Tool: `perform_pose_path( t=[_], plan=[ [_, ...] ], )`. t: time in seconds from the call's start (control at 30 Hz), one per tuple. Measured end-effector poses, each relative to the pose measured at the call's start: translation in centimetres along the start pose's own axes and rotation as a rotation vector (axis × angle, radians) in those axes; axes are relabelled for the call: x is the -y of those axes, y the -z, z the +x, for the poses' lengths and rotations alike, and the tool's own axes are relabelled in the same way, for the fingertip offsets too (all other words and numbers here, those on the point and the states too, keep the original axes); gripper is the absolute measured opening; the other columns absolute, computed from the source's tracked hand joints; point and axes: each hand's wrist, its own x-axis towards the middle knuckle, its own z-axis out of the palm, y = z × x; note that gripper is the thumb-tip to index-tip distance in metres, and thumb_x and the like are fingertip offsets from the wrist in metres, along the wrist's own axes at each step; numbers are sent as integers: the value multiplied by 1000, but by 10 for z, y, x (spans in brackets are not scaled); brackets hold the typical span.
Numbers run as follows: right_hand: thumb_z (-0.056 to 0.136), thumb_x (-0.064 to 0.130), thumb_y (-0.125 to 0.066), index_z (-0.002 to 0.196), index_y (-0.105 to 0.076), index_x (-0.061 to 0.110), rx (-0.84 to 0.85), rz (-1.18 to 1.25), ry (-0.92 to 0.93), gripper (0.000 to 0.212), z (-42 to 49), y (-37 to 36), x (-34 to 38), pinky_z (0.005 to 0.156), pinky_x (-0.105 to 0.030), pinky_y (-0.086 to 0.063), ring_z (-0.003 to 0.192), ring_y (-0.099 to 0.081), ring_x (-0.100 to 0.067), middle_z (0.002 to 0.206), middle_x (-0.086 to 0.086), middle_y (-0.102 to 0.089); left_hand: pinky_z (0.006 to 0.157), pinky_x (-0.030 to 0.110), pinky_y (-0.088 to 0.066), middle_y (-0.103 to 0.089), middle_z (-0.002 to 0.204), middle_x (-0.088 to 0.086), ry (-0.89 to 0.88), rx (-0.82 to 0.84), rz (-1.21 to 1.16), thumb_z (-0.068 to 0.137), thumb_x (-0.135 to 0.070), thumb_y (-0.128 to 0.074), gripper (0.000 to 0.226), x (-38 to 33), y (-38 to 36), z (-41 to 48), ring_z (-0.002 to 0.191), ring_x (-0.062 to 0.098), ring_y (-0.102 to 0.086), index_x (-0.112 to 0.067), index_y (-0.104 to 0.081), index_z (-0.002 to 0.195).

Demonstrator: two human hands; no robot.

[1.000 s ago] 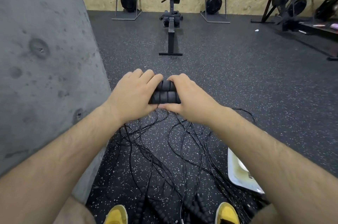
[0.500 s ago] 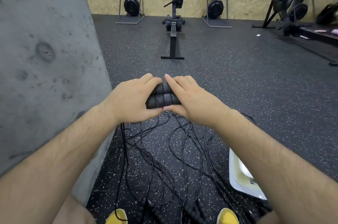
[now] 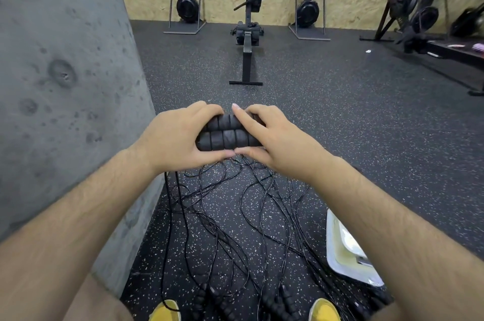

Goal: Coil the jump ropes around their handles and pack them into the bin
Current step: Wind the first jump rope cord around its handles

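Two black ribbed foam jump rope handles (image 3: 228, 134) lie side by side, held level in front of me above the floor. My left hand (image 3: 175, 137) grips their left ends. My right hand (image 3: 275, 137) grips their right ends, thumb below and index finger stretched over the top. A thin black cord (image 3: 167, 216) hangs down from under my left hand. Below lies a tangle of black jump rope cords (image 3: 235, 221) on the speckled floor, with more ribbed handles (image 3: 277, 299) near my feet. A white bin (image 3: 348, 263) sits on the floor at the right, partly behind my right forearm.
A grey concrete wall (image 3: 65, 85) stands close on my left. A rowing machine (image 3: 247, 32) stands ahead on the black rubber floor, with further machines along the wooden back wall and at the right. My yellow shoes (image 3: 165, 310) show at the bottom edge.
My right index finger has lifted and stretched across the top of the handles. The handles stay held between both hands, shifted very little.
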Motion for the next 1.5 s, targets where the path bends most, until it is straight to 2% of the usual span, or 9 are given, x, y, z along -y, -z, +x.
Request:
perform_pose_path(
  t=[0.23, 0.4, 0.47, 0.73, 0.83, 0.93, 1.07, 1.2, 1.5],
  plan=[
    [95, 53, -46, 151, -29, -8, -41, 56, -37, 84, 1, 1, 1, 105, -49, -42, 117, -52, -38, 132, -20, -52, 72, 44, -52, -57, 108, 6, -148, 43, 141, 91, -83, -29, 94, -4, -7, 7, 88, 29, -58, -17, -32, 158],
    [77, 37, -85, 160, 0, 28, -118, 692, -410, 118, -5, 0, 5, 108, -22, -39, 125, -49, -5, 134, 7, -47, 61, 41, -52, -55, 103, 10, -171, -36, 197, 96, -73, -35, 82, -2, -4, 9, 82, 30, -55, -17, -36, 157],
    [68, 36, -92, 159, -4, 30, -101, 1000, -602, 126, -6, -19, 12, 111, -31, -42, 130, -51, -5, 142, 8, -50, 62, 42, -52, -55, 104, 10, -163, -53, 207, 96, -71, -39, 81, -1, -2, 10, 82, 30, -54, -19, -35, 157],
    [99, 28, -62, 140, -55, 14, 331, 1128, -513, 43, 30, -54, 82, 96, -13, -40, 122, -51, -3, 141, 2, -58, 69, 45, -52, -56, 107, 10, -163, -88, 139, 96, -72, -40, 80, -18, 4, 11, 86, 30, -54, -22, -34, 157],
    [107, 17, -45, 108, -67, 8, 417, 1346, -517, 24, 32, -61, 91, 82, -12, -45, 91, -66, -18, 97, -12, -71, 73, 48, -52, -54, 108, 11, -153, -70, 100, 96, -72, -40, 80, -14, 4, 8, 87, 30, -53, -23, -29, 159],
    [109, 22, -40, 109, -61, 2, 505, 1545, -515, 29, 28, -55, 76, 75, -30, -51, 59, -45, -13, 68, 1, -40, 74, 47, -51, -54, 109, 11, -144, -60, 86, 97, -70, -42, 80, -3, 7, 2, 89, 30, -53, -22, -29, 159],
    [106, 29, -49, 115, -65, 9, 498, 1241, -524, 28, 15, -31, 26, 60, -28, -41, 57, -35, -9, 63, 12, -38, 72, 43, -52, -53, 109, 11, -137, -30, 105, 97, -67, -43, 78, 14, 6, -6, 89, 29, -54, -24, -29, 160],
    [101, 32, -56, 86, -71, 36, 395, 798, -542, 22, -2, 11, -13, 64, -28, -40, 55, -44, -6, 61, 16, -50, 72, 45, -52, -53, 108, 11, -161, 30, 140, 96, -68, -43, 76, 28, -1, -11, 86, 29, -53, -26, -32, 158],
    [102, 33, -51, 92, -69, 19, 250, 354, -500, 25, -8, 30, -8, 63, -29, -44, 68, -57, -11, 76, 7, -64, 45, 32, -49, -48, 108, 5, -87, 110, 236, 93, -72, -43, 72, 15, -21, -12, 90, 23, -47, -38, -33, 157]
  ],
)
